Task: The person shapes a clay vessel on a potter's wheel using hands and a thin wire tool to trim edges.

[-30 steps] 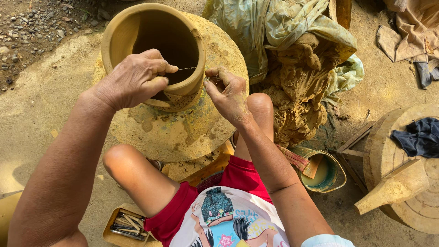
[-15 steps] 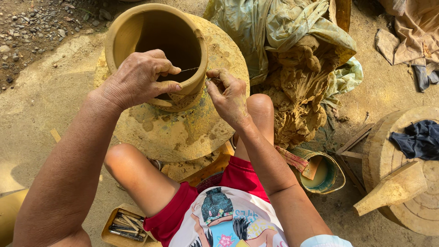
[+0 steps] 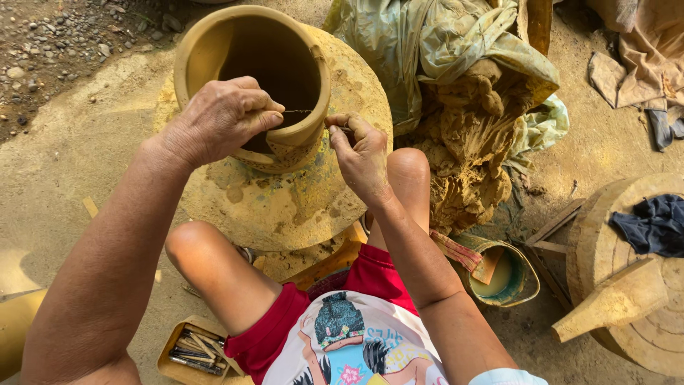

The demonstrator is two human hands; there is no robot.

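A wet clay pot (image 3: 214,50) stands on a clay-smeared round wheel (image 3: 285,207) between my knees. My left hand (image 3: 217,117) rests on the pot's near rim, pinching one end of a thin wire (image 3: 298,111). My right hand (image 3: 362,153) is just right of the rim with fingers pinched on the wire's other end. The wire stretches taut across the near rim of the pot.
A heap of raw clay (image 3: 470,150) under plastic sheeting lies at the right. A small bucket of slip (image 3: 509,274) stands by my right leg. A wooden round (image 3: 627,271) with a dark cloth is at far right. A tray of tools (image 3: 192,349) sits lower left.
The view has shifted slightly. Both hands stay at the pot's rim with the wire stretched between them.
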